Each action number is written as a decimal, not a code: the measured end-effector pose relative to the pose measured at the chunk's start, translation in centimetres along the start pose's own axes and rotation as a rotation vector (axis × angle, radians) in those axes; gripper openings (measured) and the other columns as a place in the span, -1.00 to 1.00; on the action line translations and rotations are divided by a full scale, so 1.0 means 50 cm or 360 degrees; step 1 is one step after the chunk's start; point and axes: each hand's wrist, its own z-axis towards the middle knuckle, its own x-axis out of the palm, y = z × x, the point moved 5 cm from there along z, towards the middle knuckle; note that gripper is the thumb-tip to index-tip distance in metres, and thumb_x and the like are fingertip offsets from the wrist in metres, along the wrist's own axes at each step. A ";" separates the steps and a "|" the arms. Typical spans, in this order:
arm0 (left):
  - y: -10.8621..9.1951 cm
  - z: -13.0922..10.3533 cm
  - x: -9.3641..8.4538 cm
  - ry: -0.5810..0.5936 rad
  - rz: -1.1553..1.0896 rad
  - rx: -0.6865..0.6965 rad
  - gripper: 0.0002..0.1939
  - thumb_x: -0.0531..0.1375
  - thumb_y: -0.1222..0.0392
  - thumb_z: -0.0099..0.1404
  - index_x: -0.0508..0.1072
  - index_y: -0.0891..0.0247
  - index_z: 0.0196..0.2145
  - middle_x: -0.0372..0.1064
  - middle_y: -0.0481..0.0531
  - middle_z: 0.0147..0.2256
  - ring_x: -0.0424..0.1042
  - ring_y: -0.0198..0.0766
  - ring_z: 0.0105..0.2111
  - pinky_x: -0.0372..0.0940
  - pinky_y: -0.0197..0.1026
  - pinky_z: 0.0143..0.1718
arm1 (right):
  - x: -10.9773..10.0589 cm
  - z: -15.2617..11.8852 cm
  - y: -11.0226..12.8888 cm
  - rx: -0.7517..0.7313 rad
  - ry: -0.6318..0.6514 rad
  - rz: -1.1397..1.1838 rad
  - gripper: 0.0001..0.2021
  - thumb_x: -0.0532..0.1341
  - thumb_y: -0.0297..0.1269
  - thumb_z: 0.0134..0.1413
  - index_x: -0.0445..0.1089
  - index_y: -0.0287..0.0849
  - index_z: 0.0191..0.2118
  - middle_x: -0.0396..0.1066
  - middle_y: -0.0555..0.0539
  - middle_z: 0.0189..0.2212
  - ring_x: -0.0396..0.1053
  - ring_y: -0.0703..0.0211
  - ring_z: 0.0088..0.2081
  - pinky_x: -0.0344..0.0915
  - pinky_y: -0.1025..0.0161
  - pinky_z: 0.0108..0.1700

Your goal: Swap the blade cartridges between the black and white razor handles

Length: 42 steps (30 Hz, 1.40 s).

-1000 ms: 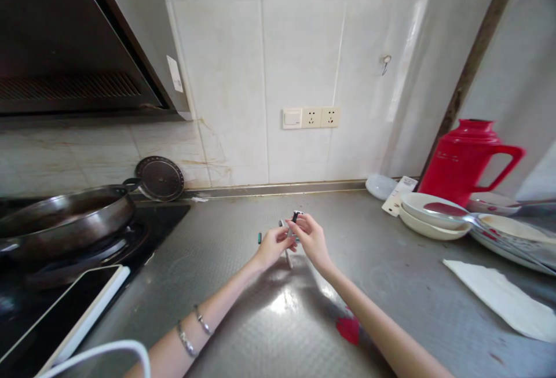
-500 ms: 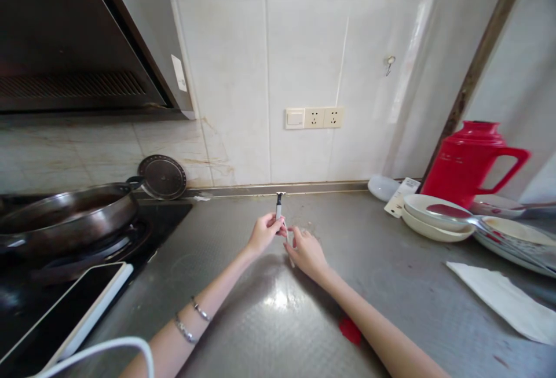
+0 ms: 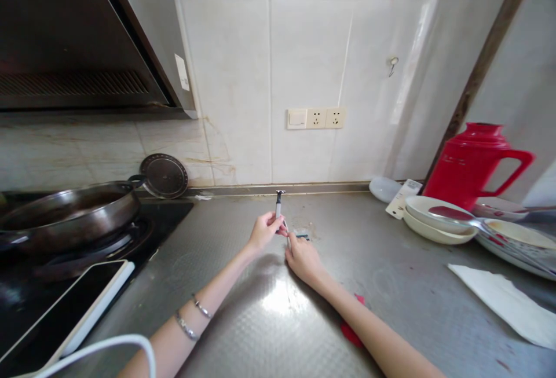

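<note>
Pinched upright in my left hand [image 3: 263, 231] is what looks like a razor [image 3: 278, 207], with a grey handle, a dark neck and a short crosswise head. My right hand [image 3: 304, 257] is close beside it, fingers bent and pressed together around a thin pale strip [image 3: 286, 240] that runs up toward the left fingers. Whether the strip belongs to the razor I cannot tell. Just behind my right fingers lies a small dark teal item [image 3: 303, 237] on the steel counter [image 3: 243, 314]. A red piece [image 3: 351, 334] is partly hidden under my right forearm.
On the left, a pan [image 3: 73, 210] stands on the black stove, with a phone [image 3: 65, 314] and white cable [image 3: 108, 341] nearer. To the right are a red thermos jug [image 3: 469, 164], stacked bowls [image 3: 434, 233], and a white paper sheet [image 3: 504, 303]. Wall sockets [image 3: 325, 118] are ahead.
My right fingers have drawn in closer together, and the dark teal item now shows behind them. More of the red piece shows beside the right forearm. The left hand keeps its grip.
</note>
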 end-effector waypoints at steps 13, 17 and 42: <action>0.030 0.005 -0.011 0.0060 0.0062 -0.0071 -0.72 0.19 0.03 0.12 0.28 0.33 -0.44 0.36 -0.05 -0.57 0.42 -0.32 -0.60 0.36 -0.22 -0.45 | -0.031 0.039 -0.090 0.0079 -0.0433 0.1084 -0.69 0.10 -0.31 0.00 0.26 -0.25 -0.09 0.39 -0.05 -0.53 0.36 0.15 -0.43 0.21 0.27 -0.34; 0.053 0.005 -0.016 0.0088 0.0046 -0.0106 -0.69 0.19 -0.01 0.11 0.23 0.29 -0.41 0.37 -0.06 -0.55 0.44 -0.30 -0.56 0.36 -0.20 -0.42 | -0.038 0.056 -0.141 0.0386 -0.0408 0.2042 -0.51 0.25 -0.12 -0.18 0.28 -0.28 -0.10 0.44 -0.08 -0.49 0.39 0.17 -0.49 0.26 0.28 -0.44; 0.089 -0.070 -0.009 0.0140 0.0459 0.0094 -0.86 0.11 0.24 0.19 0.34 0.28 -0.25 0.44 0.12 -0.25 0.44 -0.21 -0.24 0.30 -0.17 -0.19 | -0.160 -0.018 -0.154 -0.0724 -0.0833 -0.0106 -0.39 -0.07 -0.66 -0.01 0.21 0.02 0.13 0.29 -0.13 -0.17 0.27 0.11 -0.15 0.23 0.15 -0.08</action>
